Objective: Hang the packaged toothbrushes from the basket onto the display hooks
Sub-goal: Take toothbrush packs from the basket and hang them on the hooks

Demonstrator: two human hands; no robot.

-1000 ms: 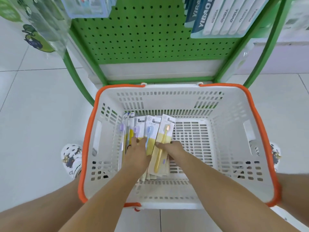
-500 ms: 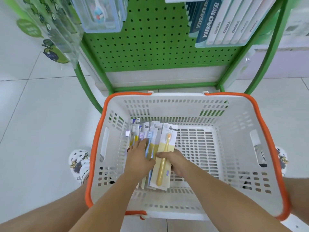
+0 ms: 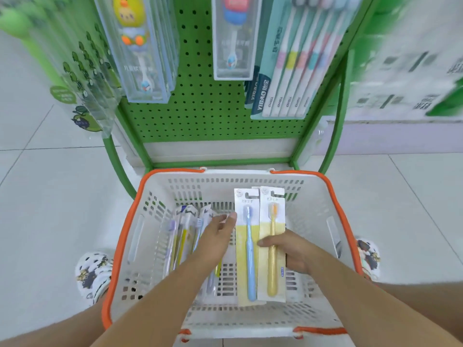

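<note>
The right hand (image 3: 290, 251) grips two flat carded toothbrush packs, one blue (image 3: 248, 246), one yellow (image 3: 272, 244), above the white slotted plastic basket with orange rim (image 3: 335, 211). The left hand (image 3: 215, 236), fingers relaxed and holding nothing, hovers over the remaining packs (image 3: 183, 236) leaning at the basket's left. Half a second ago both hands were still down among the packs; the pair has since been lifted.

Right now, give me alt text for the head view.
The right hand grips two carded toothbrush packs, blue and yellow, over a white orange-rimmed plastic basket; the open left hand hovers above remaining packs.
</note>
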